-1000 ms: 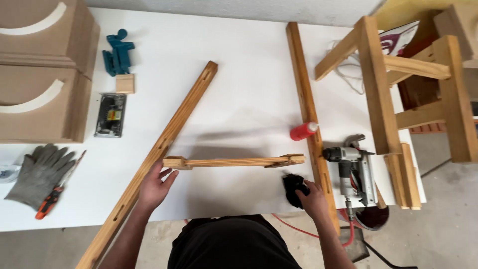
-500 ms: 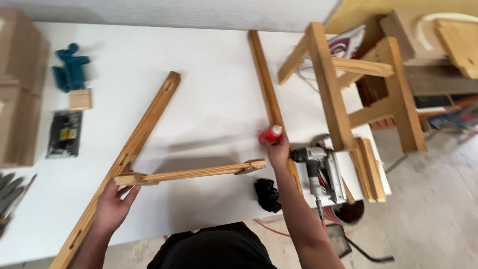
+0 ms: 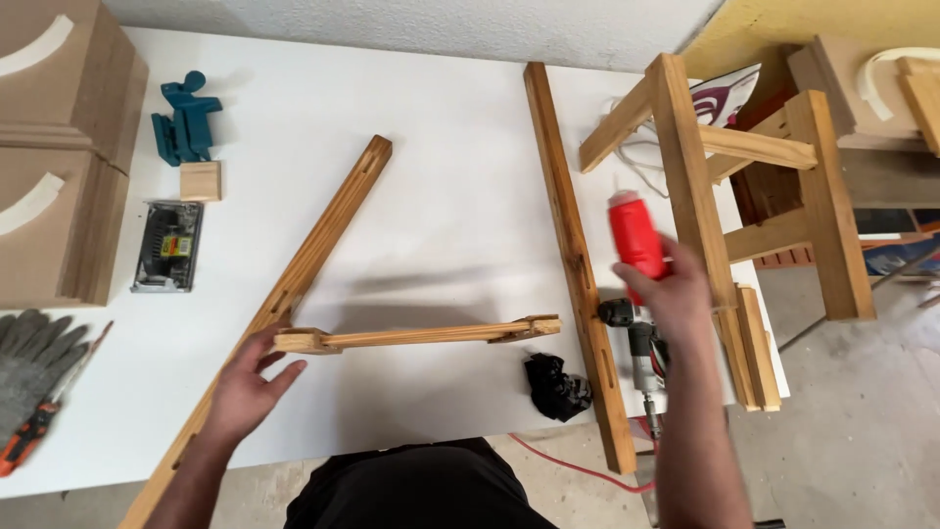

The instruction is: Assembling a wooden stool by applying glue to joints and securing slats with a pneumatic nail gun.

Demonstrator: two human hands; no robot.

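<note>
White worktop (image 3: 441, 147), seen from above. Beyond our right hand (image 3: 671, 289) stands a wooden stool frame (image 3: 729, 196), partly off the worktop's edge. Two long mortised rails lie on the surface: one (image 3: 294, 284) runs diagonally under our left hand (image 3: 245, 387), the other (image 3: 573, 255) lies lengthwise just inside our right hand. Between the two hands we see a short tenoned crosspiece (image 3: 416, 336), its near end pinched by the left thumb and fingers, which are otherwise spread narrow; the far end reaches almost to the second rail. Our right hand is wrapped around a red squeeze bottle (image 3: 634, 235), held above a power tool (image 3: 641, 343) lying beneath the wrist. A crumpled black rag (image 3: 556, 384) lies just inside the right forearm. Well outside our left hand are stacked boards (image 3: 54, 147), grey gloves (image 3: 29, 367), a small sander (image 3: 168, 247), a blue clamp (image 3: 186, 122) and a wood block (image 3: 201, 181).
</note>
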